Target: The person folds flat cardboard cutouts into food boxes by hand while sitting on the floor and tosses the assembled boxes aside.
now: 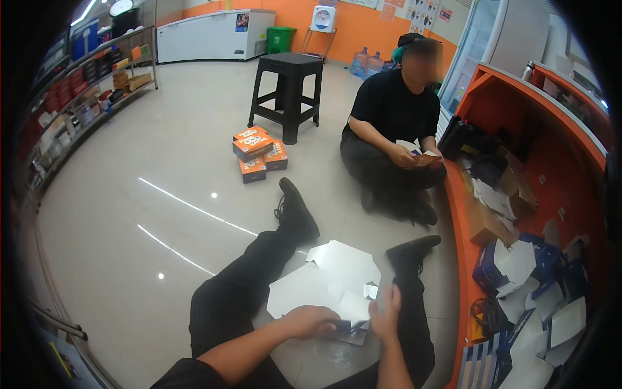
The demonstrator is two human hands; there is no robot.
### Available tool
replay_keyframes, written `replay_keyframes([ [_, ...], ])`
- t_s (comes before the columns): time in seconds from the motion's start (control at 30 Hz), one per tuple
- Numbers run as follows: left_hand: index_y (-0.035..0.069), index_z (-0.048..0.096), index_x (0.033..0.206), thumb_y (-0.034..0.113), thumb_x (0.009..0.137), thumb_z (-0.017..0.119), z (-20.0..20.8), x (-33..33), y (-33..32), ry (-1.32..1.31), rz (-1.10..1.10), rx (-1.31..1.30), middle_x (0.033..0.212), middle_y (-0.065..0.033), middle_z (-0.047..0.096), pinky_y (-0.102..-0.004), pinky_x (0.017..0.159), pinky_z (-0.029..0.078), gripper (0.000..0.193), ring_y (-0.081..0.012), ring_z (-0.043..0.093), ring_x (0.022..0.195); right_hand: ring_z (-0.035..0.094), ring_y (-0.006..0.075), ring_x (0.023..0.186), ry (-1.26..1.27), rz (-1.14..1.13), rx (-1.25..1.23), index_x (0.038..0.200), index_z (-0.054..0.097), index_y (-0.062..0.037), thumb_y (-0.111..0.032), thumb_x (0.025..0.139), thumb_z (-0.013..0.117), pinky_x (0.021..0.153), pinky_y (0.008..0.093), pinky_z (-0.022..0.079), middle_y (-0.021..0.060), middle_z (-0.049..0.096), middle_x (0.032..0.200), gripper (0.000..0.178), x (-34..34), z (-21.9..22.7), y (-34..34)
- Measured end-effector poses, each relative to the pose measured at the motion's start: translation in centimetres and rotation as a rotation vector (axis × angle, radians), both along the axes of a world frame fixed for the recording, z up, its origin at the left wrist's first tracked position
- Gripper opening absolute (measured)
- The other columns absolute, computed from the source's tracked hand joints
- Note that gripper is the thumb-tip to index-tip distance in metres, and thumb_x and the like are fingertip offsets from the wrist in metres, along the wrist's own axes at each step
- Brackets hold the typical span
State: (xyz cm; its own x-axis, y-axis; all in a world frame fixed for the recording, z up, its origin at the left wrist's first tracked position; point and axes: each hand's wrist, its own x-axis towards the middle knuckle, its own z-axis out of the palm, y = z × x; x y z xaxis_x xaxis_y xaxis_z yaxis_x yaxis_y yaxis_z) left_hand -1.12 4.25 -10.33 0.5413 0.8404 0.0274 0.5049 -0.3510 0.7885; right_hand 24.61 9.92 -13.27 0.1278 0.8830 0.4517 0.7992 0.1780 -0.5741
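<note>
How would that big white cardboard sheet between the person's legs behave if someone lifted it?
The white cardboard sheet is probably light for its size, since it looks thin. Its broad panel looks flat, suggesting some stiffness, but the raised flap might bend easily.

Ahead of me stands a black plastic stool with a square seat. Beyond it, I see a long white chest freezer along the orange wall, a green plastic bin just beside the freezer, a white water dispenser and clear blue water bottles. A laden metal rack lines my left.
</note>
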Motion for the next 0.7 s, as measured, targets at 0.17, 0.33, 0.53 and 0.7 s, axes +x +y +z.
replay_keyframes([
  [0.17, 0.007, 0.067, 0.118, 0.024, 0.096, 0.067, -0.1, -0.2, 0.9, -0.095, 0.145, -0.137, 0.11, -0.017, 0.069, -0.0411, 0.092, 0.051, 0.029, -0.0351, 0.066, 0.104, 0.068, 0.0299, 0.101, 0.251, 0.788, -0.155, 0.107, 0.073, -0.0006, -0.036, 0.09, 0.075, 0.101, 0.0426, 0.046, 0.011, 0.074, 0.099, 0.04, -1.6, 5.6, -1.9],
  [0.33, 0.005, 0.065, 0.122, 0.023, 0.1, 0.06, -2.0, -0.3, 1.4, -0.221, 0.206, -0.145, 0.115, -0.0159, 0.068, -0.04, 0.094, 0.05, 0.029, -0.0311, 0.066, 0.103, 0.069, 0.0263, 0.086, 0.415, 0.487, -0.073, 0.099, 0.071, -0.0017, -0.016, 0.081, 0.084, 0.083, 0.0365, 0.054, 0.0126, 0.072, 0.092, 0.027, -2.4, 4.6, -2.7],
  [0.53, 0.005, 0.063, 0.124, 0.021, 0.104, 0.053, -2.8, 0.3, 1.2, -0.42, 0.17, -0.501, 0.112, -0.0102, 0.067, -0.0353, 0.094, 0.048, 0.027, -0.0193, 0.062, 0.103, 0.065, 0.0281, 0.081, 0.122, 0.6, 0.056, 0.095, 0.072, -0.0024, -0.013, 0.077, 0.085, 0.077, 0.0366, 0.052, 0.0105, 0.07, 0.09, 0.025, -3.3, 6.4, -2.7],
  [0.7, 0.005, 0.063, 0.12, 0.02, 0.103, 0.054, -2.7, 0.7, 0.5, -0.365, 0.158, -0.371, 0.11, -0.0111, 0.069, -0.0352, 0.094, 0.048, 0.024, -0.0204, 0.064, 0.102, 0.063, 0.0269, 0.086, 0.152, 0.658, -0.123, 0.089, 0.077, -0.0066, -0.013, 0.074, 0.085, 0.081, 0.0377, 0.05, 0.0076, 0.067, 0.09, 0.018, -3.3, 6.1, -3.2],
])
